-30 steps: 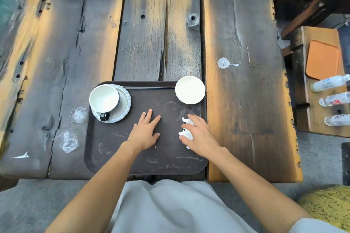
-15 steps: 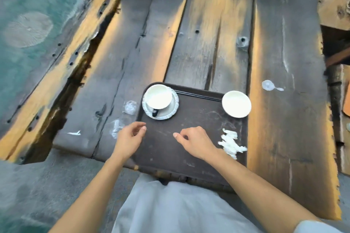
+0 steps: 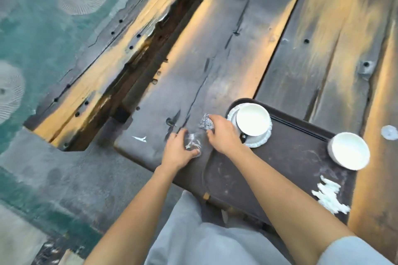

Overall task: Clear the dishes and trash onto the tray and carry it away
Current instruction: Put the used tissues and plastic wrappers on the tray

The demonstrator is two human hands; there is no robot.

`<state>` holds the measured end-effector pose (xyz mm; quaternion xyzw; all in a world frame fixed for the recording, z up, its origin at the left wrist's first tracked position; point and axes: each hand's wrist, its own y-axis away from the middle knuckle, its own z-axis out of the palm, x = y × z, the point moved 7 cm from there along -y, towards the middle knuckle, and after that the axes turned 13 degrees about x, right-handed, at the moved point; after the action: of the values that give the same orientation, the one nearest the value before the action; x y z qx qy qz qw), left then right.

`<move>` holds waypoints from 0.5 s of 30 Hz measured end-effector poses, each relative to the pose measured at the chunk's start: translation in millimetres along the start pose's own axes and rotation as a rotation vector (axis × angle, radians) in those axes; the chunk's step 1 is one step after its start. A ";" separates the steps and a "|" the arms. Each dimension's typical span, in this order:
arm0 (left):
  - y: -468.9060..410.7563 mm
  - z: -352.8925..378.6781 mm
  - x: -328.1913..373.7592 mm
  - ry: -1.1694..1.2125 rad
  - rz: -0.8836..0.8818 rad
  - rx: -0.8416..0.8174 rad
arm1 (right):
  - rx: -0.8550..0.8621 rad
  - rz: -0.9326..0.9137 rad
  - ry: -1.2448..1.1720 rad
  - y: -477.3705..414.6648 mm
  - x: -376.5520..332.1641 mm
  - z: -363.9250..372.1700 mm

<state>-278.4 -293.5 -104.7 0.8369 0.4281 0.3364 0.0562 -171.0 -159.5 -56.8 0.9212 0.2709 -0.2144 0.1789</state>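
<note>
A dark brown tray lies on the wooden table. On it stand a white cup on a saucer, a white bowl at the right edge, and a crumpled white napkin. Left of the tray, two clear plastic wrappers lie on the table. My left hand closes its fingers on the nearer wrapper. My right hand pinches the farther wrapper beside the saucer.
A small white scrap lies on the table left of my hands. A round white lid or spoon sits at the far right. The table's left edge drops to a teal patterned floor. The near edge is close to my lap.
Both hands have moved left off the tray to the two plastic wrappers and closed on them. The napkin stays where my right hand left it. My view has swung left.
</note>
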 end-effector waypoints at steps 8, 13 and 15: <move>1.5 -6.3 -35.3 0.314 -0.309 0.011 | -0.107 -0.036 0.233 -29.6 -0.2 32.7; -2.5 -22.9 -51.2 0.435 -0.374 0.060 | -0.001 0.030 0.193 -22.2 -2.7 35.1; -4.2 -30.2 -56.0 0.463 -0.373 0.082 | 0.050 0.109 0.021 -12.2 0.8 32.1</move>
<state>-322.5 -339.0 -111.9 0.6465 0.5890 0.4847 -0.0160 -187.0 -163.8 -87.0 0.9411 0.2164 -0.2013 0.1642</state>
